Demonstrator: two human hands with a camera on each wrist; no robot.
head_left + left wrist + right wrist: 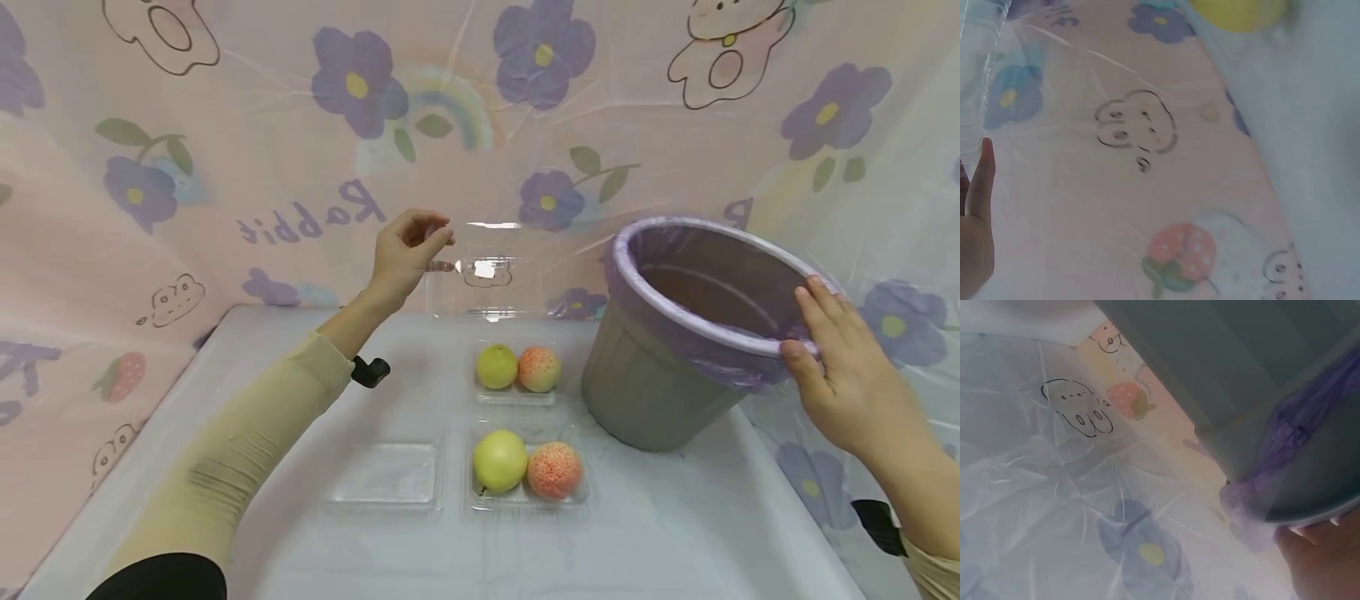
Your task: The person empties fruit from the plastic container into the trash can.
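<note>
In the head view my left hand [408, 258] pinches the left edge of a clear plastic box [491, 271] held up above the back of the table. The box stands along the left edge of the left wrist view, with the fingers of that hand [982, 187] at its lower end. My right hand [862, 383] grips the rim of a grey trash bin [645, 375], which leans to the right. A thin purple bag [697, 358] lines the bin and folds over its rim. Part of the bin and bag also show in the right wrist view.
Between the arms, a clear tray [480, 500] holds a yellow-green pear [500, 461] and a peach [555, 471]. Behind it, another clear tray [517, 400] holds two similar fruits. A bare clear tray [386, 475] lies to the left. A patterned curtain [450, 175] hangs behind the white table [637, 533].
</note>
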